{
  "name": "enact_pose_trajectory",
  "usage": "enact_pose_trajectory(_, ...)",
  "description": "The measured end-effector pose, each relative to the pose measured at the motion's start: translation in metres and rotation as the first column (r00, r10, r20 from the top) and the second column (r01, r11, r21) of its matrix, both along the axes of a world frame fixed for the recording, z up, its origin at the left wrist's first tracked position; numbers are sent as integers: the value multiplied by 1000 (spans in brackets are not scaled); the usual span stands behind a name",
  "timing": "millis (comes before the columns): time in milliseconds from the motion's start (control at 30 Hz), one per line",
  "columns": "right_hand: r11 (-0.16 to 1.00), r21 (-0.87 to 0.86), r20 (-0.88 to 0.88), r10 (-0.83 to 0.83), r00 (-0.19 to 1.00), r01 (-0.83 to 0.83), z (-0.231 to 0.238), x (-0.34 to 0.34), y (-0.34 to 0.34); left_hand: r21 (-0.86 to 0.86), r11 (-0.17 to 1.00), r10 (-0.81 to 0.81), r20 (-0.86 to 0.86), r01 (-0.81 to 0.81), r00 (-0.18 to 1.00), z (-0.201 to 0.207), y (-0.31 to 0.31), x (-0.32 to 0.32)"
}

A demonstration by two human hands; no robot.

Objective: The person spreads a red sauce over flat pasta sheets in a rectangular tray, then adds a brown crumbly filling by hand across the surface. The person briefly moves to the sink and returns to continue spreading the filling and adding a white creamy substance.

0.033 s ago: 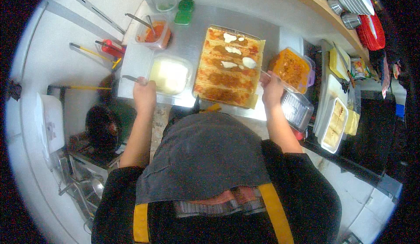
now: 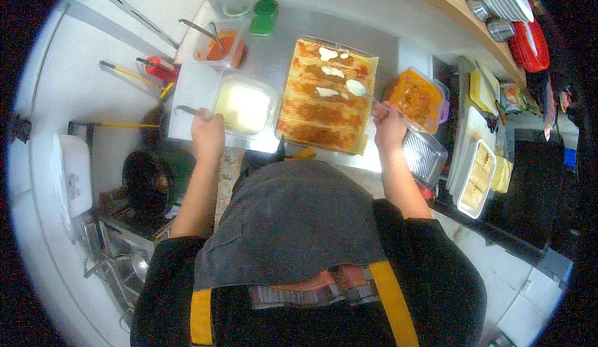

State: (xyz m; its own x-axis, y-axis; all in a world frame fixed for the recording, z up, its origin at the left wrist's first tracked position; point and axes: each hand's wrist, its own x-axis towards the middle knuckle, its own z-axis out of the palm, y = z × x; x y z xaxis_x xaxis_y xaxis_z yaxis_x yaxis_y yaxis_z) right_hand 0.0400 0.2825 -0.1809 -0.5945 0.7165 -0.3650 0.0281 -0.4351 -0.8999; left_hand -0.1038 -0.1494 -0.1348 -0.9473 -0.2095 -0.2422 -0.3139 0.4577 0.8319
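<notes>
My right hand (image 2: 390,125) grips a metal spoon (image 2: 356,88) by its handle. White creamy sauce covers the spoon's bowl, which is over the right part of a glass baking dish (image 2: 276,133). In the dish, ridged pasta sheets (image 2: 324,106) carry bands of reddish-brown filling and several white dollops (image 2: 327,54). On the left, my left hand (image 2: 208,133) is closed around a metal utensil (image 2: 186,109) with a curved end; its other end is hidden. Beside that hand stands a clear tub of white sauce (image 2: 245,105).
Behind the white tub is a container of red sauce (image 2: 219,49) with two utensils. Green-lidded boxes (image 2: 264,17) stand farther back. To the right are a tub of orange-brown filling (image 2: 416,100), a metal loaf tin (image 2: 423,158) and a white tray of pale pieces (image 2: 478,179). A shelf (image 2: 448,12) overhangs the back right.
</notes>
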Motion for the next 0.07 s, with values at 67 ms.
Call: enact_pose_trajectory(67,985,-174,-97,-32,995,15,0,2,8,-22,999,-27,-47,26,999,5,11,3)
